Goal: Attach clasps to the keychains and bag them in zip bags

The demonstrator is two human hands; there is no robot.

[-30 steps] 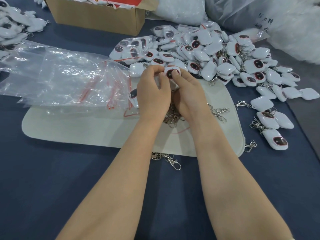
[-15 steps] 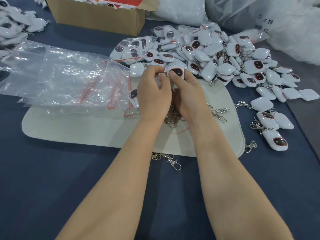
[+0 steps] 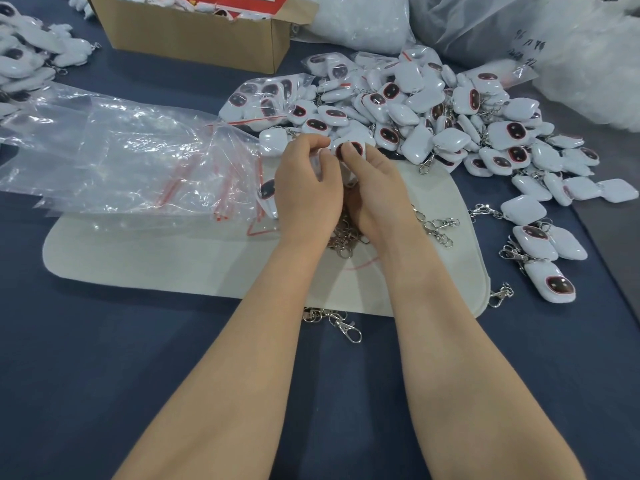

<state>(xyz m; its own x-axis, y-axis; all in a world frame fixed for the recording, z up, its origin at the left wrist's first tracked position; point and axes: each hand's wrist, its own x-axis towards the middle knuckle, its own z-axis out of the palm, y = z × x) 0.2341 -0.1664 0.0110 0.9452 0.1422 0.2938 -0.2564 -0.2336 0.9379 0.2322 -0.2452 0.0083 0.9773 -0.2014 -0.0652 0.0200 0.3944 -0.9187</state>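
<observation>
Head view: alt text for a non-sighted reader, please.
Left hand and right hand hold a white square plastic keychain with a dark red-rimmed face, over a pale felt mat strewn with silver clasps. More keychains heap right; clear zip bags lie left.

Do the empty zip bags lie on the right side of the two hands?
No, the zip bags lie to the left of the left hand; the keychain pile is on the right.
</observation>
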